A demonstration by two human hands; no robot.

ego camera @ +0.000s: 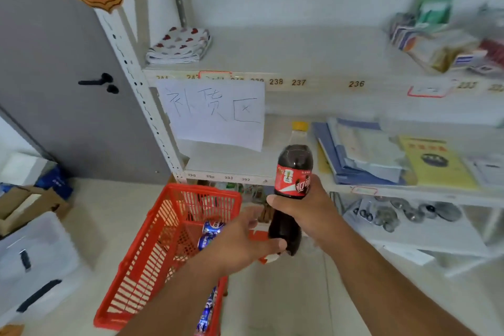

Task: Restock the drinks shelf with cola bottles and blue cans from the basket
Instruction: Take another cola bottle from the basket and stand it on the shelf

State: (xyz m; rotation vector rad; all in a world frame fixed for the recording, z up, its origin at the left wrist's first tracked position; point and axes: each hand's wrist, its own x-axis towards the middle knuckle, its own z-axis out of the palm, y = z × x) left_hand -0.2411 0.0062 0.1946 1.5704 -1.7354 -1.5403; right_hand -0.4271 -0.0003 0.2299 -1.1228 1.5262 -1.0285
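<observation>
Cola bottle of dark plastic with red label and yellow cap stands upright before the front edge of a white metal shelf, beside a grey door. The right hand grasps its middle. The left hand, fingers relaxed, thumbs its base above a red plastic basket holding blue cans.

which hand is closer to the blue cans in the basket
Left. The left hand is just right of the blue cans, above the red basket; the right hand is further right, gripping the cola bottle.
</observation>
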